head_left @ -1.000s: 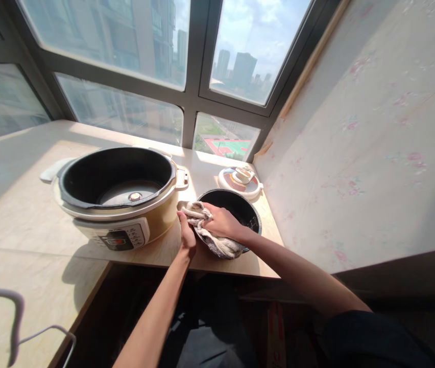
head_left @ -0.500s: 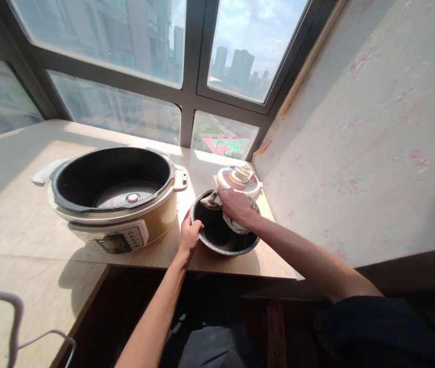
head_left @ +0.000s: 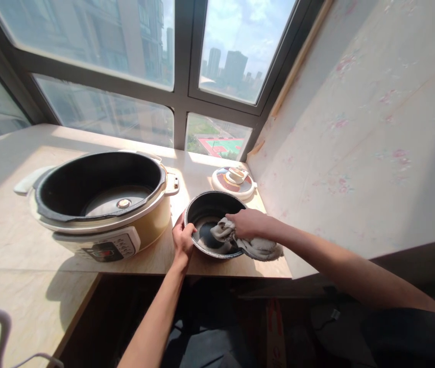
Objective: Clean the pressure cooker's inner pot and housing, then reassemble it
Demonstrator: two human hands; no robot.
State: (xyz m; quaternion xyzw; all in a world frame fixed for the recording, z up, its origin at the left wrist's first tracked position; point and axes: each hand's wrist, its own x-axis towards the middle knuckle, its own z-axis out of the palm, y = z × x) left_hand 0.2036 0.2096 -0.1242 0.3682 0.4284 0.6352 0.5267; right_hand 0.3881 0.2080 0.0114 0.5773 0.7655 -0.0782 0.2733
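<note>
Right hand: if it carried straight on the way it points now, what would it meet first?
The right hand holds a cloth at the pot's near-right rim and points left across the opening. Going on, it would probably meet the inner wall by the left hand, which grips that rim; depth is unclear.

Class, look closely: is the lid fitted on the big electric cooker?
No, the cooker stands open, and the lid lies on the counter by the window.

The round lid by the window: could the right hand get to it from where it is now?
Probably yes. The right hand grips a cloth at the near rim of the black inner pot; the lid lies just beyond that pot on the counter, with nothing standing between. The hand would have to free itself of the cloth first.
</note>
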